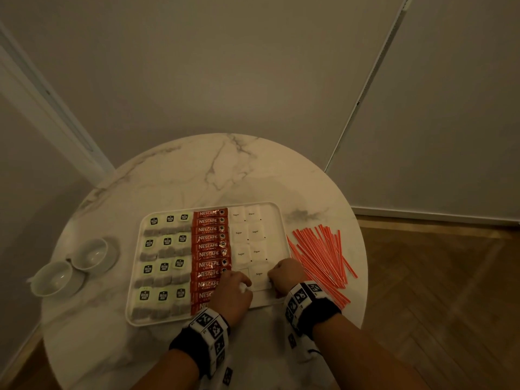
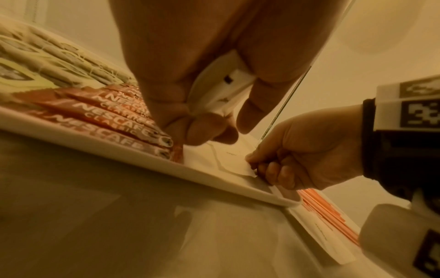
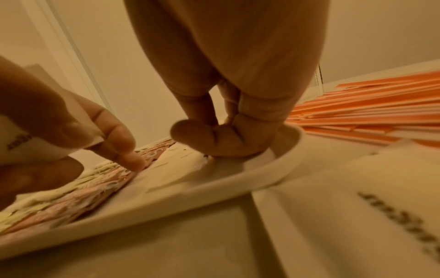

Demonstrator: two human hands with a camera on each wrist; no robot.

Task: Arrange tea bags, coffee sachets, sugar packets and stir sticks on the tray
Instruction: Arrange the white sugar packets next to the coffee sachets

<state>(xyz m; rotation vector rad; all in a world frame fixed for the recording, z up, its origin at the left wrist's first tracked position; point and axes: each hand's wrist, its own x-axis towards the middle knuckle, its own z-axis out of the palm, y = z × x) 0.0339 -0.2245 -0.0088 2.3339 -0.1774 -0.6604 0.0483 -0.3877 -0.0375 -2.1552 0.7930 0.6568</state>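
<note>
On the tray, l. to r.: tea bags, coffee sachets, sugar packets. Left hand grips spare sugar packets; right hand, fingers curled, pinches one packet at tray's near edge. Stir sticks lie on worktop, right of tray.

Red coffee sachets read "NESCAFE CLASSIC"; white sugar packets read "Sugar".

left hand: fingers curled, clutching white packets, knuckles up | right hand: fingers curled, thumb pinching a flat packet's edge | both forearms reached in from near side, banded wrists
</note>
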